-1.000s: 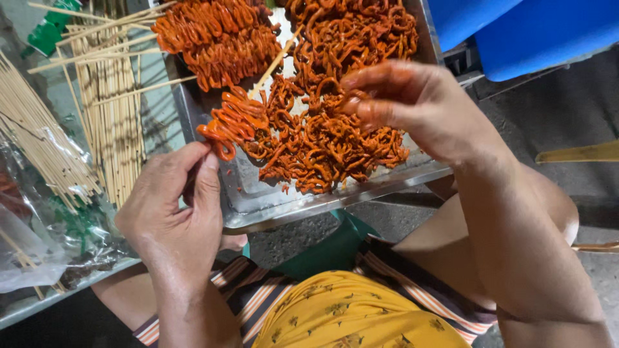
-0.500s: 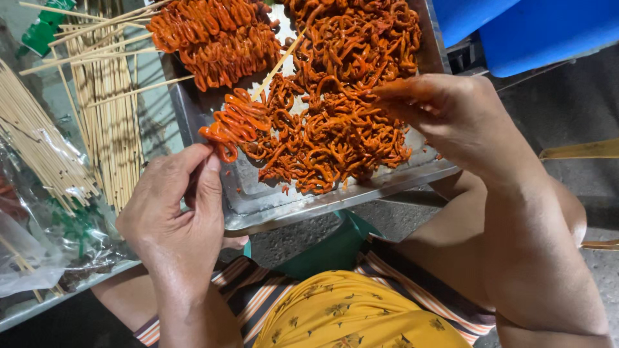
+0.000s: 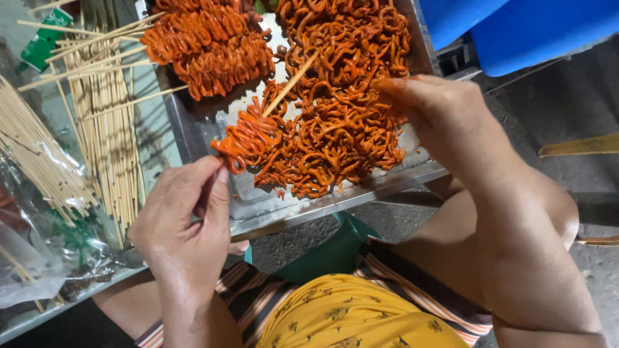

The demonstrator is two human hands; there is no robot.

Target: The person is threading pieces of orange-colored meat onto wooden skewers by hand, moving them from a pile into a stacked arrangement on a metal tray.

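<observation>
Your left hand (image 3: pixel 184 222) pinches a half-loaded skewer (image 3: pixel 258 125) at centre frame. Your right hand (image 3: pixel 445 119) closes fingers in the orange strips (image 3: pixel 342 129) on the steel tray (image 3: pixel 335 200); grey pavement lies lower right.

I'm looking at a street-food prep spot: metal tray (image 3: pixel 335 200) of orange meat coils, loose bamboo skewers (image 3: pixel 103 129), bare pavement (image 3: pixel 567 109) underneath.

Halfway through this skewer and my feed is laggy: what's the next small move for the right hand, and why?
Probably pinch one orange strip from the loose pile and carry it to the skewer. The right hand rests on the pile's edge, while the left hand holds the skewer's lower end, with a wad of strips bunched low and the stick above bare.
</observation>
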